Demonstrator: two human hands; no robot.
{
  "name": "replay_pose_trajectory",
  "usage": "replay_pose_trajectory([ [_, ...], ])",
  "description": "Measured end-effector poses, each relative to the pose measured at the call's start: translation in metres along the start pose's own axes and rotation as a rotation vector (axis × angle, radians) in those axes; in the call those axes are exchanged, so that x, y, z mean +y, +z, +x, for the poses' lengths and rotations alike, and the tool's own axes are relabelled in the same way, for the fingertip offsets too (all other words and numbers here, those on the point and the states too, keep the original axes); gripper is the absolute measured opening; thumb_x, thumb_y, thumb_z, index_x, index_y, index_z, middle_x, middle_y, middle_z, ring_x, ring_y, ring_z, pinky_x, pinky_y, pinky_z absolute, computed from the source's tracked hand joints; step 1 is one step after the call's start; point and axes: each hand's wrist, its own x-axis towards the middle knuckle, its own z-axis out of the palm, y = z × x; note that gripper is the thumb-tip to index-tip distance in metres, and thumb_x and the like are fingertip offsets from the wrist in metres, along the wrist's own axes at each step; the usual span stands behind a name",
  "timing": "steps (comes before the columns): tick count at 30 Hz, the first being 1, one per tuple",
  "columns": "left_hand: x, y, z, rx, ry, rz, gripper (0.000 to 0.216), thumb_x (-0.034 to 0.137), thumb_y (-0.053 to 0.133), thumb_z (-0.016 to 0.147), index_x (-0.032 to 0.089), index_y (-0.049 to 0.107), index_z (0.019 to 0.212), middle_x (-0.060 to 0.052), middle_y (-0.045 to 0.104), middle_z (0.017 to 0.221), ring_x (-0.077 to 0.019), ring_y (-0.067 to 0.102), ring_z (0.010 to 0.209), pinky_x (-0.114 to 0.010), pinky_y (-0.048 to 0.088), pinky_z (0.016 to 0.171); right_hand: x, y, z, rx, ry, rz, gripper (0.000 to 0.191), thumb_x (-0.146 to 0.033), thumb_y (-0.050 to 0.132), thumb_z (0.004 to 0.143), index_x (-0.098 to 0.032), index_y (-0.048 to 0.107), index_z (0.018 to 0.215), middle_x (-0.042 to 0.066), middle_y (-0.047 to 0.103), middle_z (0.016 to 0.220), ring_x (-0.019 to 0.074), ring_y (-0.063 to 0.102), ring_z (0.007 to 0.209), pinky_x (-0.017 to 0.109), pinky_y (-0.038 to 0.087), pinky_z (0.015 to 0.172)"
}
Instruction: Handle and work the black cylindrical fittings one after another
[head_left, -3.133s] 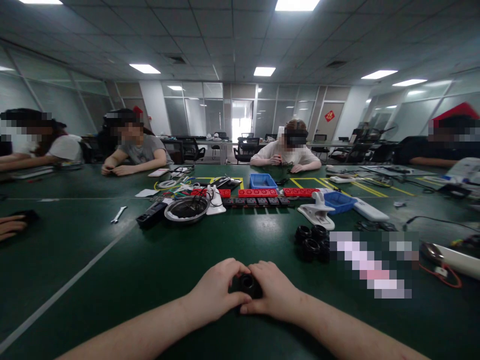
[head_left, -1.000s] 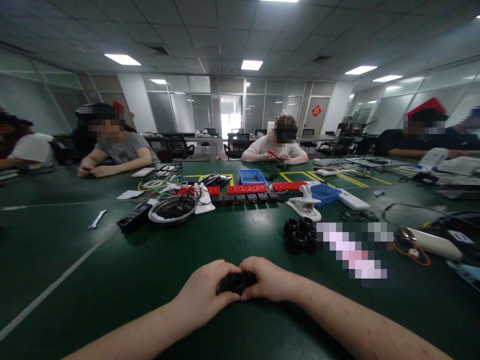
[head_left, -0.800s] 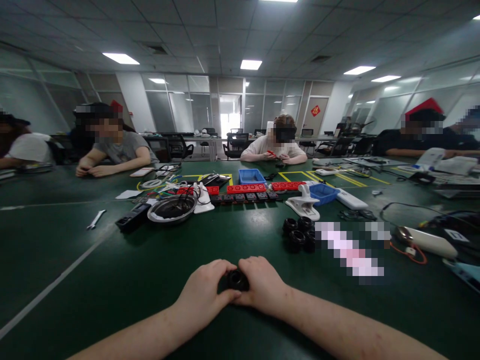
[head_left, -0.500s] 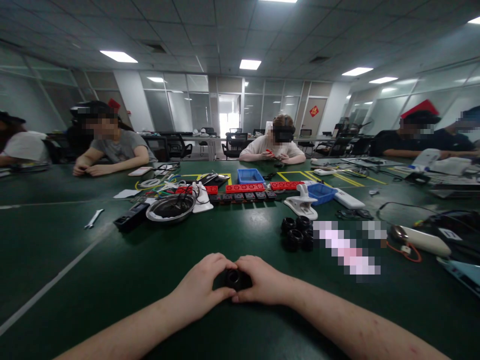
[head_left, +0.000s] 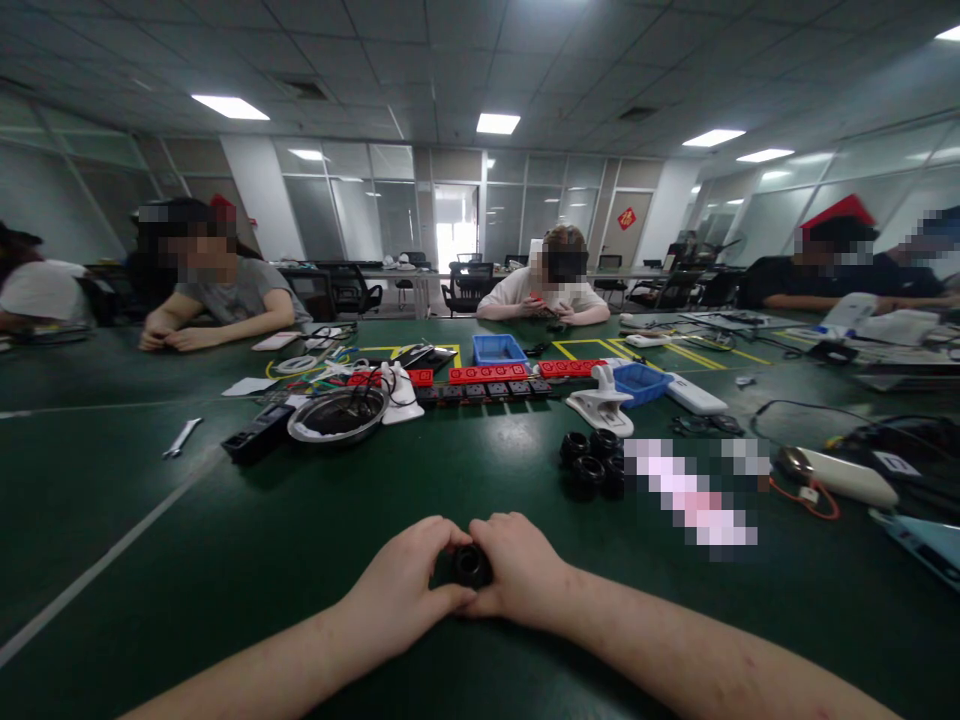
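A round black ring-shaped part (head_left: 469, 563) with a hole in its middle sits low in the centre, on or just above the green table. My left hand (head_left: 405, 575) curls round its left side, thumb and fingertips on it. From the other side my right hand (head_left: 517, 568) grips it, with its fingers meeting those of the left. Both hands are closed about the part, whose lower edge is partly hidden. Beyond my right hand stands a cluster of several similar black round parts (head_left: 589, 470).
Farther back lie a metal bowl (head_left: 337, 435), red socket strips (head_left: 487, 374), a white clip stand (head_left: 602, 408), blue bins (head_left: 499, 350) and a wrench (head_left: 183, 438). A white power bank (head_left: 847, 478) with an orange cable is on the right. Other people sit across the table.
My right hand has closed further round the black part, and both hands have shifted slightly down. The view has tilted a little. The other objects stay in place.
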Motion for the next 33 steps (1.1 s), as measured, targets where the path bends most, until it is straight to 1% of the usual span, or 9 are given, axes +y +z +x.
replay_pose_trajectory([
  [5, -0.001, -0.001, 0.0, -0.001, 0.032, -0.02, 0.025, 0.022, 0.063, 0.068, 0.02, 0.057, 0.093, 0.0, 0.055, 0.086, -0.0169, 0.049, 0.073, -0.025, 0.037, 0.063, 0.002, -0.004, -0.001, -0.001, -0.085, 0.049, 0.056, -0.062, 0.066, 0.057, -0.015, 0.059, 0.085, 0.006, 0.062, 0.078, 0.0228, 0.056, 0.073, 0.033, 0.04, 0.067],
  [8, -0.003, -0.006, -0.001, -0.052, 0.08, -0.039, 0.029, 0.022, 0.063, 0.07, 0.022, 0.057, 0.098, 0.0, 0.055, 0.089, -0.0165, 0.05, 0.075, -0.025, 0.038, 0.065, 0.013, -0.012, 0.0, -0.093, -0.206, 0.186, 0.049, -0.049, 0.071, 0.06, -0.016, 0.059, 0.093, 0.004, 0.06, 0.083, 0.0198, 0.055, 0.077, 0.028, 0.041, 0.067],
  [12, -0.004, -0.011, -0.001, -0.102, 0.136, -0.04, 0.032, 0.02, 0.063, 0.071, 0.025, 0.056, 0.102, 0.001, 0.055, 0.092, -0.0165, 0.052, 0.078, -0.025, 0.039, 0.067, 0.026, -0.017, 0.002, -0.178, -0.294, 0.274, 0.028, -0.031, 0.072, 0.065, -0.016, 0.061, 0.086, -0.001, 0.055, 0.077, 0.0151, 0.052, 0.075, 0.022, 0.04, 0.064],
  [15, -0.003, -0.011, -0.001, -0.097, 0.15, -0.04, 0.031, 0.018, 0.063, 0.07, 0.025, 0.057, 0.099, 0.002, 0.057, 0.093, -0.0171, 0.053, 0.084, -0.025, 0.039, 0.072, 0.028, -0.014, 0.003, -0.179, -0.267, 0.304, 0.023, -0.03, 0.073, 0.064, -0.015, 0.061, 0.078, -0.003, 0.052, 0.07, 0.0124, 0.05, 0.068, 0.019, 0.037, 0.058],
  [19, -0.002, -0.006, 0.0, -0.024, 0.093, -0.022, 0.026, 0.021, 0.065, 0.069, 0.022, 0.059, 0.094, 0.001, 0.059, 0.091, -0.0188, 0.053, 0.084, -0.027, 0.04, 0.073, 0.019, -0.003, 0.003, -0.084, -0.117, 0.235, 0.035, -0.045, 0.073, 0.059, -0.016, 0.058, 0.07, -0.004, 0.052, 0.064, 0.0117, 0.048, 0.059, 0.02, 0.032, 0.049],
  [23, -0.002, -0.001, 0.001, 0.081, -0.004, 0.045, 0.023, 0.023, 0.063, 0.068, 0.02, 0.058, 0.091, -0.002, 0.059, 0.089, -0.0207, 0.054, 0.082, -0.029, 0.04, 0.073, 0.007, 0.006, 0.002, 0.081, -0.009, 0.04, 0.044, -0.058, 0.066, 0.059, -0.016, 0.058, 0.07, 0.001, 0.057, 0.067, 0.0176, 0.052, 0.064, 0.027, 0.036, 0.057],
  [26, -0.002, -0.001, 0.001, 0.076, 0.001, 0.055, 0.023, 0.023, 0.061, 0.07, 0.02, 0.057, 0.092, -0.002, 0.059, 0.089, -0.021, 0.053, 0.08, -0.03, 0.041, 0.073, 0.004, 0.004, 0.001, 0.103, 0.008, 0.031, 0.052, -0.063, 0.065, 0.056, -0.016, 0.058, 0.078, 0.004, 0.059, 0.075, 0.0208, 0.053, 0.07, 0.031, 0.038, 0.063],
  [30, -0.004, -0.004, 0.001, 0.043, 0.058, 0.022, 0.029, 0.024, 0.06, 0.072, 0.023, 0.056, 0.101, -0.001, 0.058, 0.094, -0.0205, 0.053, 0.081, -0.029, 0.041, 0.072, 0.012, -0.003, 0.0, 0.021, -0.119, 0.236, 0.046, -0.048, 0.071, 0.06, -0.016, 0.056, 0.089, 0.003, 0.058, 0.083, 0.0178, 0.053, 0.074, 0.026, 0.04, 0.063],
  [33, -0.006, -0.006, 0.001, 0.009, 0.102, 0.004, 0.032, 0.022, 0.061, 0.072, 0.024, 0.056, 0.103, -0.001, 0.057, 0.095, -0.0196, 0.053, 0.085, -0.028, 0.042, 0.073, 0.021, -0.007, 0.001, -0.067, -0.181, 0.358, 0.035, -0.035, 0.073, 0.064, -0.015, 0.058, 0.089, 0.0, 0.056, 0.079, 0.0146, 0.052, 0.07, 0.022, 0.039, 0.059],
])
